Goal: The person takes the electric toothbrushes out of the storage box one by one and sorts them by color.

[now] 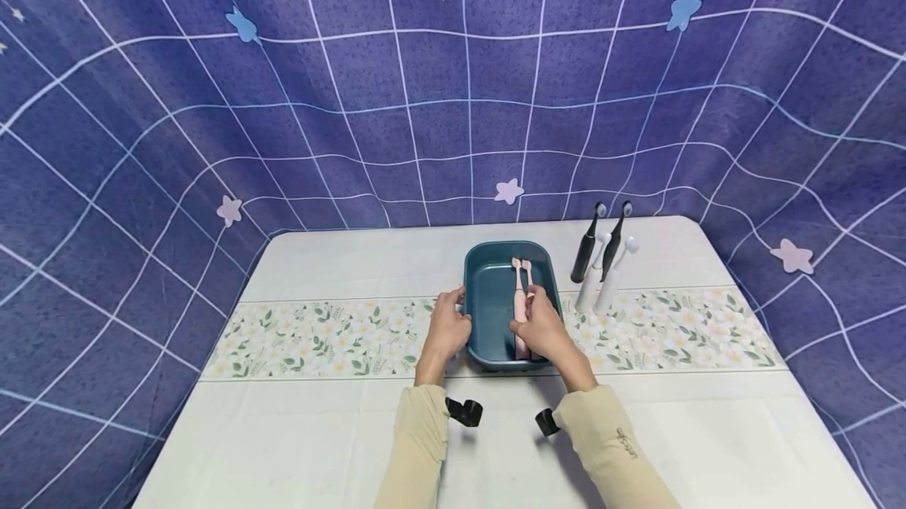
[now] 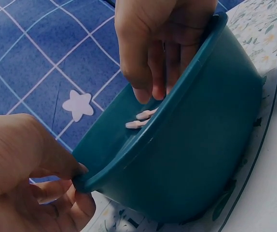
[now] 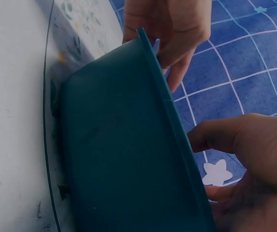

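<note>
A dark teal plastic basin [image 1: 490,300] stands on the table. My left hand [image 1: 447,326] pinches its left rim between thumb and fingers; the grip shows closely in the left wrist view, where the rim [image 2: 129,154] runs past the hand [image 2: 27,169]. Inside, along the right side, lie two pink electric toothbrushes [image 1: 520,300], side by side with heads toward the back. My right hand [image 1: 543,328] reaches into the basin and holds the toothbrush handles, thumb on the left. In the right wrist view the basin wall [image 3: 119,135] hides its fingertips and the toothbrushes.
Right of the basin stand two black electric toothbrushes [image 1: 584,253] and two white ones [image 1: 587,289], upright and close together. A floral strip [image 1: 311,340] crosses the white table [image 1: 318,438]. A blue gridded curtain [image 1: 425,131] hangs behind and at both sides.
</note>
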A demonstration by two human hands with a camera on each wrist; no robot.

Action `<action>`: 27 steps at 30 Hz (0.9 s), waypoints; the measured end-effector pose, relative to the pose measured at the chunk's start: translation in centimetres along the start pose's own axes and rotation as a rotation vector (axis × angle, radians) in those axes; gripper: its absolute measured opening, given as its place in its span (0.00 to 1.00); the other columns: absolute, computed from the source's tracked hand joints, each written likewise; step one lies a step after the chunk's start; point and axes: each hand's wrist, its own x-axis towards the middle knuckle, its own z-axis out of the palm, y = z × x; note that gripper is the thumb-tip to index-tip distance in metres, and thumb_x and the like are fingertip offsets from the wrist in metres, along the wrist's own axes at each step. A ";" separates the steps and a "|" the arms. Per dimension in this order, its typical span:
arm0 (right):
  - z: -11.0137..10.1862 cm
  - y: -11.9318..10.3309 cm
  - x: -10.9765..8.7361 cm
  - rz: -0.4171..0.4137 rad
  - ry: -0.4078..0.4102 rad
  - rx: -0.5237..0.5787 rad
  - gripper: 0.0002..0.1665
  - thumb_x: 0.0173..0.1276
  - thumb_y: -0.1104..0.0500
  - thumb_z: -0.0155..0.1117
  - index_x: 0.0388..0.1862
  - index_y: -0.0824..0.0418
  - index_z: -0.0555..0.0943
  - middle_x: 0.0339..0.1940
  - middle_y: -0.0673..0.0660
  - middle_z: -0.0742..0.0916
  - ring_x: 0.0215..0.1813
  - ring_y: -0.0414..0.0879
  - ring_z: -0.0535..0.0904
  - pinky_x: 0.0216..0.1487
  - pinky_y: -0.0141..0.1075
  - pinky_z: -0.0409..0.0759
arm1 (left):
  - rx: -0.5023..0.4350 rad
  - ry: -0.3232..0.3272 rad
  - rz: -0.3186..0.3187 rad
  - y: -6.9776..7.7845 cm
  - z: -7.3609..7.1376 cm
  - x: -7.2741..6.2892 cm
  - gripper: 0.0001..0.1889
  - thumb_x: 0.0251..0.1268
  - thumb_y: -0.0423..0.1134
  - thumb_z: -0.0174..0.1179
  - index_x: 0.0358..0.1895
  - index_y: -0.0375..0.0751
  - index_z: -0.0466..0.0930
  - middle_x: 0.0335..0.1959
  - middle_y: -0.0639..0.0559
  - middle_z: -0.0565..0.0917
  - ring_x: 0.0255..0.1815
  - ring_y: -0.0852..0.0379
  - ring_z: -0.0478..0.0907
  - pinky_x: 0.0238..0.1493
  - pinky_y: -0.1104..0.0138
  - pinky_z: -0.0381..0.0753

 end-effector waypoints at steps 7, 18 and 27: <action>0.5 -0.3 0.0 0.024 -0.039 -0.030 0.45 0.59 0.63 0.65 0.71 0.71 0.55 0.61 0.71 0.76 0.59 0.58 0.75 0.59 0.50 0.72 | 0.001 -0.019 -0.015 0.1 -0.1 0.0 0.27 0.62 0.28 0.52 0.67 0.36 0.67 0.53 0.43 0.73 0.39 0.53 0.71 0.46 0.60 0.71; 1.3 -0.7 0.6 0.018 -0.076 -0.126 0.47 0.60 0.60 0.66 0.73 0.70 0.53 0.63 0.71 0.75 0.61 0.60 0.75 0.59 0.51 0.73 | -0.009 -0.026 -0.004 0.0 -0.3 0.1 0.27 0.62 0.27 0.52 0.67 0.35 0.67 0.52 0.43 0.73 0.37 0.54 0.71 0.43 0.61 0.71; 2.5 -1.0 0.9 -0.021 -0.130 -0.075 0.44 0.61 0.61 0.66 0.71 0.71 0.56 0.53 0.68 0.81 0.52 0.56 0.80 0.52 0.48 0.77 | -0.008 -0.008 0.002 0.0 -0.2 0.0 0.27 0.60 0.27 0.53 0.66 0.35 0.69 0.51 0.43 0.74 0.40 0.52 0.72 0.48 0.60 0.71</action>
